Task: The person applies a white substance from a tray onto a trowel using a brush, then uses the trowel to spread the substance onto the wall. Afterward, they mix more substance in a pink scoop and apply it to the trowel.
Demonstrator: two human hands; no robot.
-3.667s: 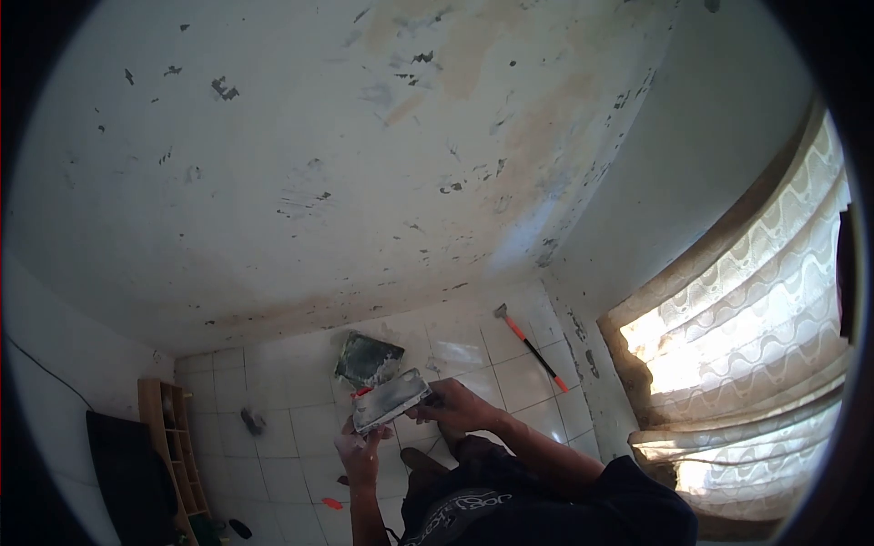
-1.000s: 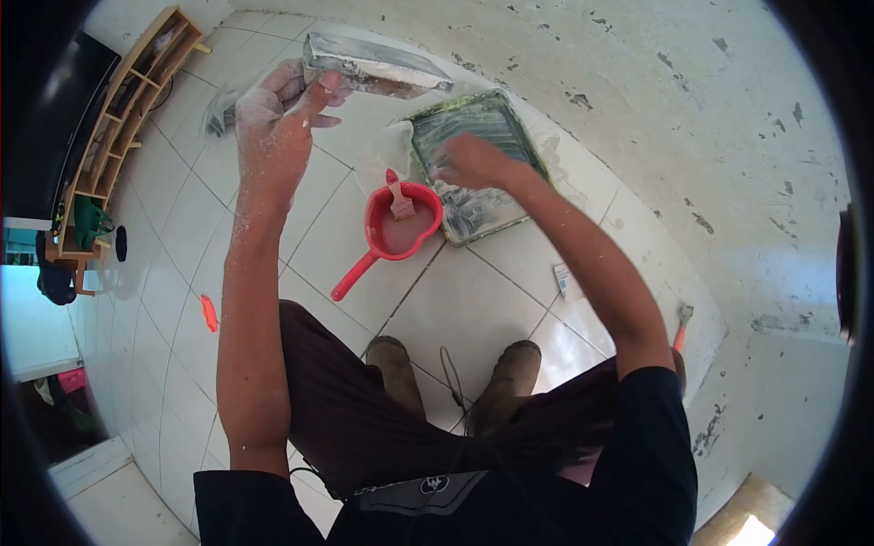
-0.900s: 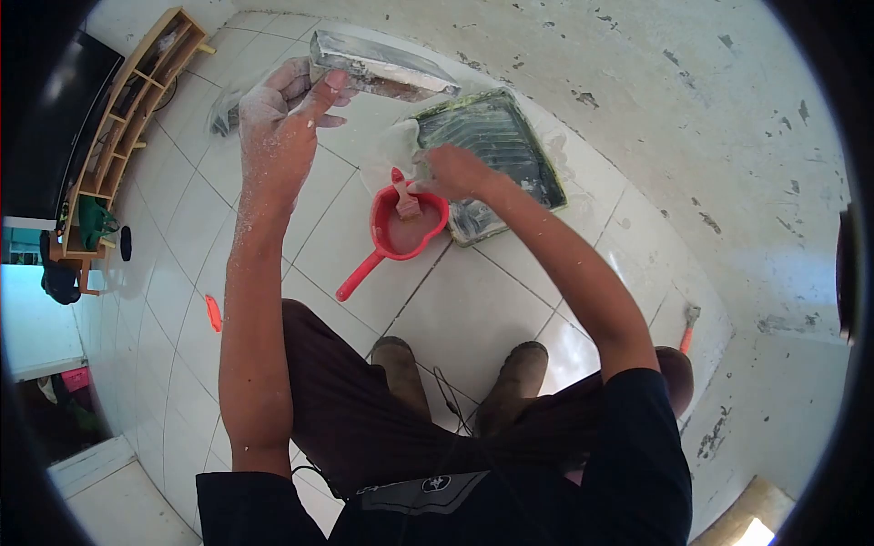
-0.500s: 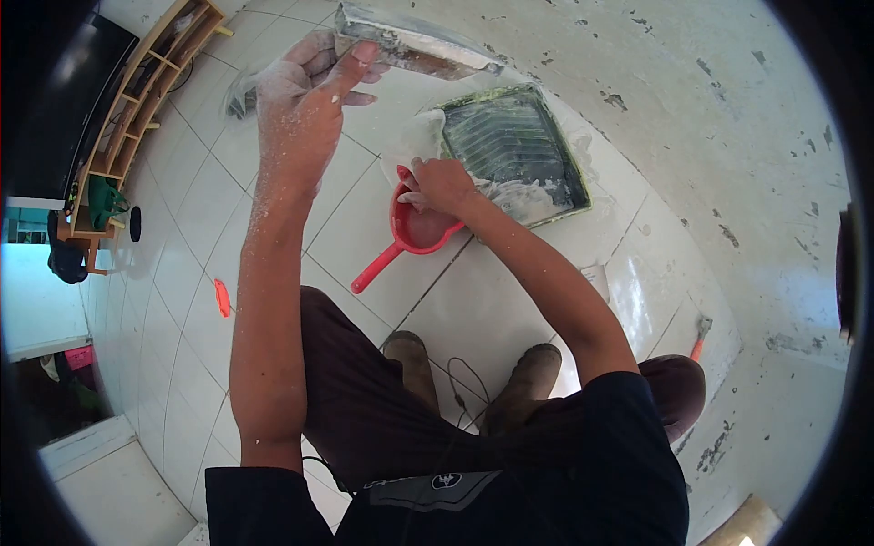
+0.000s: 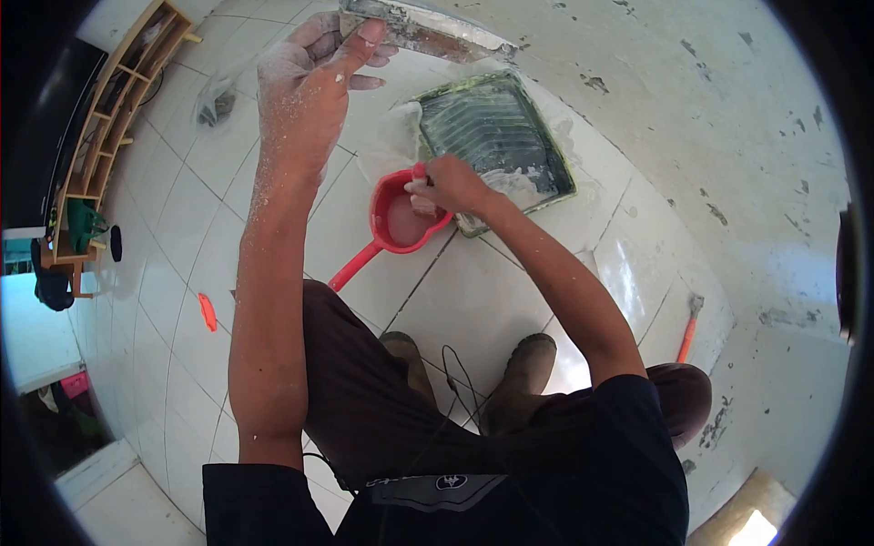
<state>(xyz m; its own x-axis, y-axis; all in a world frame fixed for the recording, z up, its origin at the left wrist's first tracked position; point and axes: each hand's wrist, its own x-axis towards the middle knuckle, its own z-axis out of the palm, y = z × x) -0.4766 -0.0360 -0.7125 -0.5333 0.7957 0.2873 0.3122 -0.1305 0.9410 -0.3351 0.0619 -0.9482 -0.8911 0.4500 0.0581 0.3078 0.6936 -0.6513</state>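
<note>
My left hand (image 5: 314, 77), dusted with white powder, is raised at the top and closed on a long metal blade (image 5: 428, 35) smeared with grey-white paste. Below and to the right, my right hand (image 5: 451, 185) is closed on a small tool with a red handle end (image 5: 419, 171). Its flat end hangs inside the red dipper (image 5: 378, 218), over cloudy liquid. The dipper rests on the tiles with its handle toward my knee. Just behind my right hand lies a dark ribbed tray (image 5: 496, 132) with white paste along its near edge.
A clear plastic bag (image 5: 216, 102) and an orange-red object (image 5: 208, 312) lie on the floor at left, near a wooden shelf (image 5: 100, 136). At right, an orange-handled scraper (image 5: 689, 329) lies beside the patchy wall (image 5: 710, 118). A thin cable loops between my boots (image 5: 531, 373).
The tool in my right hand now shows, its flat end inside the dipper. My left hand and the blade are slightly higher. The view has shifted a little, moving the tray and dipper left.
</note>
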